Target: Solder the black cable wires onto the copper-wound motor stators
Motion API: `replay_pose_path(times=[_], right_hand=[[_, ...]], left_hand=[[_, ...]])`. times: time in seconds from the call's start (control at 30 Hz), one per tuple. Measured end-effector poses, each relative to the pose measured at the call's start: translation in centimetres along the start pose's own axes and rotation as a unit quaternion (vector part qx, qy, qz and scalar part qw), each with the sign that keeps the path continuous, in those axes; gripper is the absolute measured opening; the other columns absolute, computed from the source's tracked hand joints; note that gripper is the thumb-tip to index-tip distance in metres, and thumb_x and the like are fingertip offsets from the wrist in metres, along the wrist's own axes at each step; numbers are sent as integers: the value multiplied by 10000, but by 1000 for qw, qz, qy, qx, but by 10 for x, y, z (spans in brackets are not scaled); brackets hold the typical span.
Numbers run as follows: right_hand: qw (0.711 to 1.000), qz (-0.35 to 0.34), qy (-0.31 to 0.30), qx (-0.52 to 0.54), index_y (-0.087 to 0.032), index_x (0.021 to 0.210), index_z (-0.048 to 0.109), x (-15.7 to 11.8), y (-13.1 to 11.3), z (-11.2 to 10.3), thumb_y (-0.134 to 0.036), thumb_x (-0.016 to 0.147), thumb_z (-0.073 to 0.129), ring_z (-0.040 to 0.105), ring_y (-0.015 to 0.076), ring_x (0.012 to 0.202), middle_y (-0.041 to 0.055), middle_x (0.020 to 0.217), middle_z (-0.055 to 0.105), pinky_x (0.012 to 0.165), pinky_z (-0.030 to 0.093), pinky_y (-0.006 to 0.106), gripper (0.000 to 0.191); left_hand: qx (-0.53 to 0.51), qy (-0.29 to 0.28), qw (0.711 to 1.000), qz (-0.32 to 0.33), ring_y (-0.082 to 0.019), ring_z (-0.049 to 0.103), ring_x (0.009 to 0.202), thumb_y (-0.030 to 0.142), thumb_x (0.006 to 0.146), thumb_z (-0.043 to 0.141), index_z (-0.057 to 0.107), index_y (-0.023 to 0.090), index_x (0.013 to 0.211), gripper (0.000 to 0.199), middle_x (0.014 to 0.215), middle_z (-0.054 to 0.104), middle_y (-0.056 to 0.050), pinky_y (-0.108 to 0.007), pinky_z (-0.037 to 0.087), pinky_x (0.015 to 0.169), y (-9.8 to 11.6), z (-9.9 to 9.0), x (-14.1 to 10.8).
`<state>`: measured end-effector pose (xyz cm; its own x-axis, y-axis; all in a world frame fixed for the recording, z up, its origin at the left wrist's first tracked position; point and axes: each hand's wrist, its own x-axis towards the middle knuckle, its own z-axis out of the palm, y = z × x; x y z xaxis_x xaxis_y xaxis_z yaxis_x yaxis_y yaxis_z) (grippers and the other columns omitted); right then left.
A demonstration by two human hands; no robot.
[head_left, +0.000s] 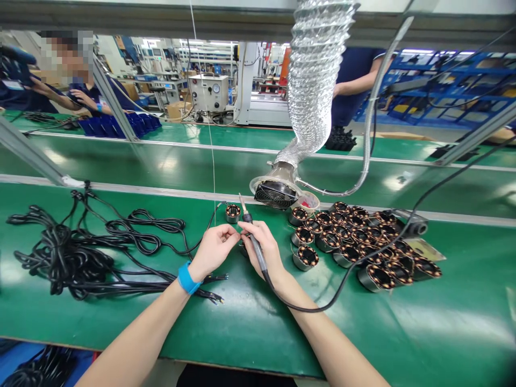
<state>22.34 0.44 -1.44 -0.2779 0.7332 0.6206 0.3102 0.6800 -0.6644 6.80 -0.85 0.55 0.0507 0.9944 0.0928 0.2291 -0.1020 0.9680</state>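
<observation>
The right hand (271, 251) grips a soldering iron (258, 253), its tip pointing away from the person. The left hand (213, 248) presses thumb and finger together; what it pinches cannot be told. One coil (233, 217) stands just beyond, black cables (60, 263) leftward, more coils (360, 237) rightward.

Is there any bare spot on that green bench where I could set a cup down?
Bare green bench lies between the forearms, between the black cables and the near edge, and right of the wound metal rings. Crowded: left among the cables, right among the rings, and around the right hand with its soldering iron.
</observation>
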Motion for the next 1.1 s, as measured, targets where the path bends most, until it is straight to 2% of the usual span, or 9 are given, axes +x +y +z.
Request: replay_pose_path(times=[0.13, 0.33, 0.53, 0.7, 0.93, 1.1], right_hand=[[1000, -12, 7, -16, -276, 1246, 581, -2, 1, 2, -124, 942, 462, 600, 142, 923, 48, 1034, 538, 853, 523, 284, 360], [999, -27, 20, -27, -291, 1248, 573, -3, 0, 2, -122, 937, 466, 600, 135, 896, 38, 1021, 526, 840, 519, 261, 370], [1000, -20, 0, 5, -288, 1306, 534, -3, 1, 3, -96, 931, 467, 600, 145, 964, 50, 1079, 523, 903, 502, 296, 427], [1000, -22, 8, 12, -299, 1270, 556, -4, 2, 4, -92, 936, 459, 593, 144, 920, 37, 1024, 516, 858, 512, 294, 405], [1000, -21, 18, -4, -272, 1247, 558, -5, 0, 3, -84, 916, 478, 586, 154, 919, 42, 1015, 511, 856, 506, 296, 389], [1000, -7, 12, 5, -275, 1237, 554, -6, 0, 5, -69, 900, 492, 589, 156, 926, 40, 1009, 519, 874, 503, 305, 399]], left_hand=[[28, -11, 999, 17, -126, 512, 623, 316, 827, 581, 638, 150, 710, 211, 668, 602, -6, -221, 375, 585, 1, -4, 0], [18, -40, 998, -51, -98, 443, 484, 354, 806, 590, 619, 162, 711, 216, 575, 524, 31, -214, 326, 487, 5, -9, 1], [19, -49, 998, -28, -93, 423, 563, 333, 816, 592, 598, 146, 707, 217, 628, 520, 30, -210, 332, 543, 5, -8, 2], [42, -67, 997, -8, -114, 482, 632, 330, 839, 571, 598, 144, 741, 212, 677, 553, 12, -220, 370, 589, 7, -9, 1], [27, -104, 992, -73, -91, 448, 474, 370, 831, 559, 565, 161, 756, 222, 559, 484, 48, -205, 351, 471, 10, -15, 1], [-46, -70, 987, -134, -44, 326, 450, 303, 748, 589, 545, 150, 693, 168, 575, 435, 60, -176, 234, 425, 9, -12, 3]])
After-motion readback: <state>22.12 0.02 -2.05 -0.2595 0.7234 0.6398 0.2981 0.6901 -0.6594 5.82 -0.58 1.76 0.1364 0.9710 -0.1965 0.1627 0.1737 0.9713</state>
